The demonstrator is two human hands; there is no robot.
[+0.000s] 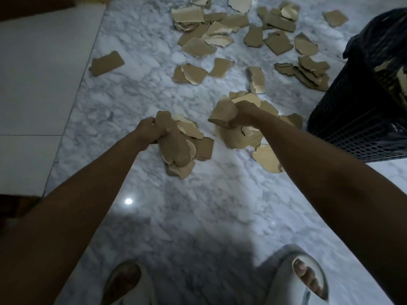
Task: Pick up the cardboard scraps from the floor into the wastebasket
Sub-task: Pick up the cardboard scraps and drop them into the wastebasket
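Observation:
Torn brown cardboard scraps lie scattered over the marble floor [136, 100]. My left hand [149, 132] grips a bunch of scraps [176, 148] near the middle of the view. My right hand [242, 116] grips another bunch of scraps [223, 113], with more pieces hanging below it. The dark mesh wastebasket [352, 119], lined with a black bag, stands at the right edge; a few scraps show inside it. Several loose scraps [220, 34] lie farther away, and one single scrap [106, 62] lies off to the left.
A white raised slab or step [39, 73] borders the marble on the left. My two feet in pale slippers [308, 280] stand at the bottom. A small pile of scraps [308, 72] lies right beside the wastebasket.

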